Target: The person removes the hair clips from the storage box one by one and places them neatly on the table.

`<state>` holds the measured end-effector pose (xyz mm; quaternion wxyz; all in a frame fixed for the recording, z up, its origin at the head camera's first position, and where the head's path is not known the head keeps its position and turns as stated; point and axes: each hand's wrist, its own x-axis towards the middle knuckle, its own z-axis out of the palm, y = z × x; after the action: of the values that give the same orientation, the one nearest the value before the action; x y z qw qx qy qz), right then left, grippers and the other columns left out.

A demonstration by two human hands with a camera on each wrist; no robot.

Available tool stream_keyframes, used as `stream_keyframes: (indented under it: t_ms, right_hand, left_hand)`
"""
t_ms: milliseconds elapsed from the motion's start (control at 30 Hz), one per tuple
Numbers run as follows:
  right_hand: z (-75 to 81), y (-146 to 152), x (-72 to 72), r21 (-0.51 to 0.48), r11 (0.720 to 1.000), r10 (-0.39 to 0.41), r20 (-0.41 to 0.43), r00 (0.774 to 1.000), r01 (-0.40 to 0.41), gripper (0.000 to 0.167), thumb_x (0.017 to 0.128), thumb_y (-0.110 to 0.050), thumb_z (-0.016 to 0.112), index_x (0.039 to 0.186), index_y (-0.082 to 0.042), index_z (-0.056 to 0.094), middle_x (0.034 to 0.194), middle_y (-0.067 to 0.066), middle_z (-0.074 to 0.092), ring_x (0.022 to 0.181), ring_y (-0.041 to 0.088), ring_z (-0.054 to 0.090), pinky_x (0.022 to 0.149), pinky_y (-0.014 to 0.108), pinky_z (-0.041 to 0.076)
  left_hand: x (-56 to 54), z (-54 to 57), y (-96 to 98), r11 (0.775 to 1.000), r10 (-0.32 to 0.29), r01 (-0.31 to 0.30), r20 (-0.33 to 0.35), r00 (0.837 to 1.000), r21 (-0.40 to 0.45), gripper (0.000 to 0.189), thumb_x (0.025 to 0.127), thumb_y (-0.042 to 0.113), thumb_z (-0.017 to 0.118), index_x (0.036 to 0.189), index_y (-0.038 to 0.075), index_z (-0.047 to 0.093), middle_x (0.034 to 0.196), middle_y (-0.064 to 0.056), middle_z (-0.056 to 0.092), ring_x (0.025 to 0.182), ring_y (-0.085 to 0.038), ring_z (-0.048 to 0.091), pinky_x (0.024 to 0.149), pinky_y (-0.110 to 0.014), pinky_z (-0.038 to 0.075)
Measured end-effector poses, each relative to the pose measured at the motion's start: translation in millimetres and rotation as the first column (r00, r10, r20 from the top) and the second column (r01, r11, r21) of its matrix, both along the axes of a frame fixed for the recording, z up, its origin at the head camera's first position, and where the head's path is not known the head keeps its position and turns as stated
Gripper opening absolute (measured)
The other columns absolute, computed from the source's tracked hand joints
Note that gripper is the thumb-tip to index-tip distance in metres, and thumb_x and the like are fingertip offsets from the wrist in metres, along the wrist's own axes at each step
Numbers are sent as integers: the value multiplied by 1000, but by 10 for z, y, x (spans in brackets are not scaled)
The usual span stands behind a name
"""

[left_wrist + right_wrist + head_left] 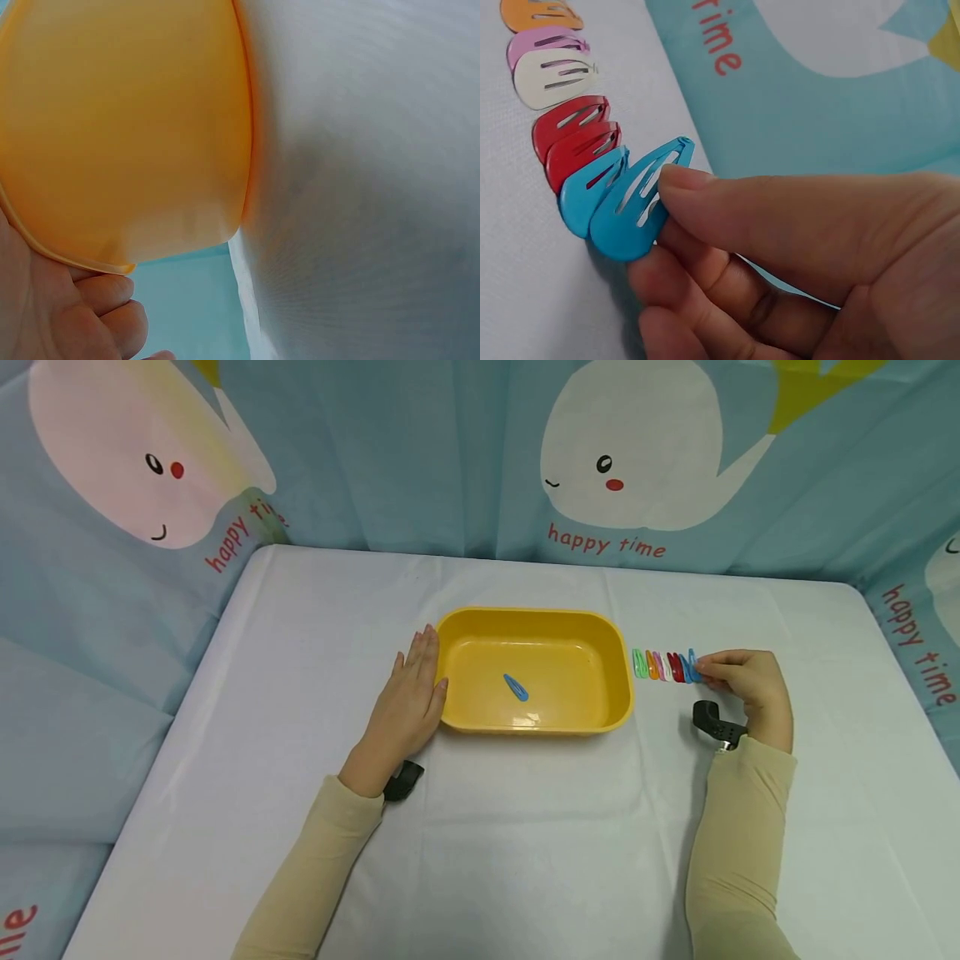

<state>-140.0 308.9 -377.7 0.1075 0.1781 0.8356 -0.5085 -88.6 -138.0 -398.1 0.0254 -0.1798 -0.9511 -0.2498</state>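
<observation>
A yellow plastic basin [536, 714] stands mid-table with one blue snap hair clip [516, 687] lying inside. My left hand [408, 697] rests along the basin's left side with straight fingers; in the left wrist view the palm touches the basin's rim [82, 264]. At the right end of a row of hair clips, my right hand [750, 681] pinches a blue hair clip [626, 225] between thumb and fingers. That clip overlaps another blue hair clip [581, 206] in the row. Beside them lie red clips [570, 150], a white clip [544, 81], and pink, orange and green ones.
The table [525, 860] has a white cloth. Behind it hangs a light-blue curtain [405, 460] printed with whales. A black wrist camera [716, 722] sits by the right wrist, another [403, 781] by the left.
</observation>
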Motion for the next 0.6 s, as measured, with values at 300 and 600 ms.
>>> stream_keyframes:
  t_ms: [300, 600]
  right_hand:
    - [-46, -8, -17, 87, 996, -15, 27, 1000, 13, 27, 89, -12, 65, 66, -28, 68, 66, -18, 58, 62, 1, 55, 59, 15, 49]
    - [-20, -23, 1, 113, 994, -2, 12, 1000, 0, 31, 87, -11, 66, 63, -30, 65, 64, -17, 57, 61, -2, 54, 58, 14, 49]
  left_hand:
    - [5, 7, -3, 1000, 1, -1, 1, 1000, -6, 58, 102, 22, 32, 148, -6, 10, 156, -15, 8, 143, -24, 6, 113, -49, 10]
    - [5, 9, 1, 1000, 3, -3, 9, 1000, -7, 59, 102, 21, 32, 149, -5, 8, 156, -15, 7, 144, -24, 5, 113, -48, 9]
